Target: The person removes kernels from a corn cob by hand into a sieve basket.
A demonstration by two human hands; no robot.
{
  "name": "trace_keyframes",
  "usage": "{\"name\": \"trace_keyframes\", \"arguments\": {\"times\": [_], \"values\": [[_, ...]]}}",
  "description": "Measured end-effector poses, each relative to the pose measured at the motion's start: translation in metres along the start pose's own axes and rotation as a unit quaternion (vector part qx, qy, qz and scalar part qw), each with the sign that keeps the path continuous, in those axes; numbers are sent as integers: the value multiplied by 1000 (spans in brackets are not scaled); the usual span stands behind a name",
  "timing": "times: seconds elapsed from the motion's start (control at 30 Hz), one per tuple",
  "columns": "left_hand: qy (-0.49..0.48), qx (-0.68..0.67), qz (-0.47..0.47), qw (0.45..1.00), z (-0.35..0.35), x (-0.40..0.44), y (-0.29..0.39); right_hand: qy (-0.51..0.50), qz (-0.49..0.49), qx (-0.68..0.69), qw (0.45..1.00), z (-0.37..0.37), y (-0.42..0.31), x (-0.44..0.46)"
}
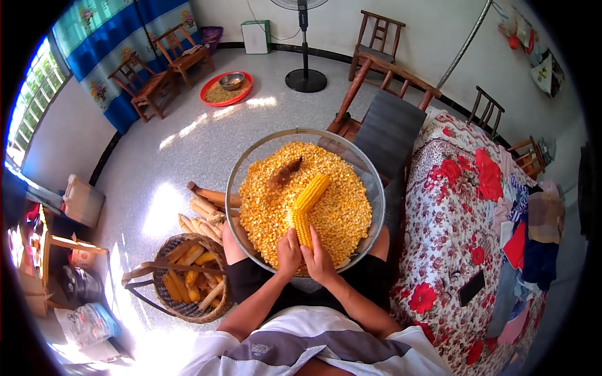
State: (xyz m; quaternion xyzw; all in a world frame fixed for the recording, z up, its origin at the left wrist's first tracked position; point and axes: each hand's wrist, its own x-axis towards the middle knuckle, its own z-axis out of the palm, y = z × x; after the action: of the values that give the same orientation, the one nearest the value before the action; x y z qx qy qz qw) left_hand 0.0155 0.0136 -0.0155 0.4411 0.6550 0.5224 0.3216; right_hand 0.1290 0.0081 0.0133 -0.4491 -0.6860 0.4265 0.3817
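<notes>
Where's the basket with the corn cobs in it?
In the head view, the basket stands on the floor at the person's left, next to the left knee, with loose cobs just beyond it.

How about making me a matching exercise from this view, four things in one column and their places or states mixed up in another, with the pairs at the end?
Things:
1. Loose kernels
2. Lower corn cob
3. Woven basket
4. Red tray

Places or states:
A. On the floor, with a metal bowl in it
B. Between the left hand and right hand
C. On the floor, holding cobs
D. Heaped in the mesh bowl

Pairs: 1-D, 2-B, 3-C, 4-A.
</notes>
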Motion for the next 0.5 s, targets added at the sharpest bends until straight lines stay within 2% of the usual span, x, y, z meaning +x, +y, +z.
{"name": "trace_keyframes", "arguments": {"times": [0.3, 0.4, 0.47, 0.5], "values": [[-68, 34, 3, 997, -7, 6, 10, 9, -28, 64, 998, 0, 13, 0], [-109, 0, -30, 994, -15, 6, 33, 1, 3, 93, 996, -3, 13, 1], [-152, -50, -111, 981, -19, 7, 40, -9, 29, 137, 990, -5, 11, 1], [-153, -50, -110, 981, -17, 8, 32, -8, 29, 137, 990, -4, 14, 2]]}}
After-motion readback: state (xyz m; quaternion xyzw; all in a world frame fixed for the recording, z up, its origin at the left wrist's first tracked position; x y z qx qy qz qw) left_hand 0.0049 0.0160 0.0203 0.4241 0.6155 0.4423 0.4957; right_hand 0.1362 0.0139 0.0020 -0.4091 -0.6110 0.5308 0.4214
